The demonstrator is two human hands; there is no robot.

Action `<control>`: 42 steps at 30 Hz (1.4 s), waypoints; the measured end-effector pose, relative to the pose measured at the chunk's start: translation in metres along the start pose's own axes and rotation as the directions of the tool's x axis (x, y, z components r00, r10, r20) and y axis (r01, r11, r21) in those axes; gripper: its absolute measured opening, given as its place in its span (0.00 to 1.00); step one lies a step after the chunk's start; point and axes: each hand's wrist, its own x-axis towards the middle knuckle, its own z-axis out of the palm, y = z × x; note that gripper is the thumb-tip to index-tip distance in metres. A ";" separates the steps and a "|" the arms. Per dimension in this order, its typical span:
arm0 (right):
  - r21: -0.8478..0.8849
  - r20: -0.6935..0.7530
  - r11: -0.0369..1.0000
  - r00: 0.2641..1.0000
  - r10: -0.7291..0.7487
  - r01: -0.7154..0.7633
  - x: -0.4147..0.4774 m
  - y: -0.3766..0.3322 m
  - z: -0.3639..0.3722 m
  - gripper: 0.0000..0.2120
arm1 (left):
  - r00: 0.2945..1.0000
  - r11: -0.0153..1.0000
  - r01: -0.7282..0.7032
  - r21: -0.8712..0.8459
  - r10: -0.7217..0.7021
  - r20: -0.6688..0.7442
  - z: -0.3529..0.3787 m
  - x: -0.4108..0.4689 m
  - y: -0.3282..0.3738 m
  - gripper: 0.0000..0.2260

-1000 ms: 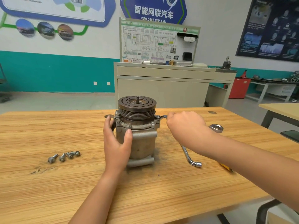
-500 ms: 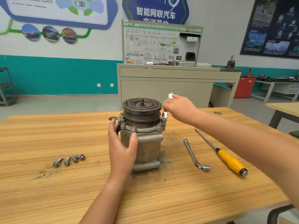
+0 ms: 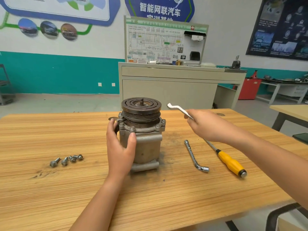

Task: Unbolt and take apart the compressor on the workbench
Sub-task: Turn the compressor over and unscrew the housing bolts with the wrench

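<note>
You are bracing the compressor [image 3: 146, 144] with your left hand [image 3: 120, 150], the thumb pressing on its near face just under the flange and the fingers curling round its left side. The compressor is standing upright near the middle of the workbench [image 3: 66, 194], with its dark grooved pulley [image 3: 141, 112] facing up and a short threaded shaft sticking out of the centre. Several bolt heads [image 3: 132, 128] are showing along the flange below the pulley. Your right hand [image 3: 208, 126] is hovering in the air to the right of the pulley, apart from it, and is gripping a flat silver wrench [image 3: 176, 108] whose free end is pointing up and left toward the pulley without touching it. Four loose bolts [image 3: 66, 160] are lying in a short row on the bench, well to the left of the compressor. To the right of it, an L-shaped socket wrench [image 3: 195, 155] is lying with its bent end toward you, and just beside that a screwdriver with a yellow handle [image 3: 230, 161] is lying at a similar slant, its shaft partly hiding under your right wrist. A grey cabinet [image 3: 166, 90] is standing on the floor beyond the bench
</note>
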 end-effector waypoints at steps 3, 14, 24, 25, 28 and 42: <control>-0.162 0.097 0.987 0.995 0.028 -0.012 -0.011 -0.015 0.001 0.09 | 1.000 1.000 0.001 -0.006 -0.001 -0.001 0.000 0.000 0.000 0.34; -0.599 0.121 0.787 0.988 -0.094 0.148 -0.013 -0.056 -0.007 0.13 | 1.000 1.000 0.004 -0.016 -0.004 -0.001 0.000 -0.001 0.002 0.33; -0.601 0.083 0.745 0.949 -0.303 0.290 0.051 0.014 0.005 0.14 | 1.000 1.000 -0.007 -0.008 0.007 0.000 0.000 -0.001 0.001 0.31; -0.583 0.047 0.757 0.943 -0.331 0.295 0.061 0.012 0.012 0.14 | 1.000 1.000 -0.006 -0.009 0.006 -0.001 0.000 -0.001 0.000 0.32; -0.484 -0.054 0.810 0.912 -0.407 0.332 0.087 -0.004 0.033 0.14 | 1.000 1.000 0.006 -0.010 -0.006 -0.008 0.000 -0.001 -0.001 0.33; -0.142 -0.235 0.989 0.972 0.002 -0.037 0.005 -0.001 0.003 0.10 | 1.000 1.000 0.007 -0.007 -0.008 -0.007 0.001 -0.001 0.001 0.35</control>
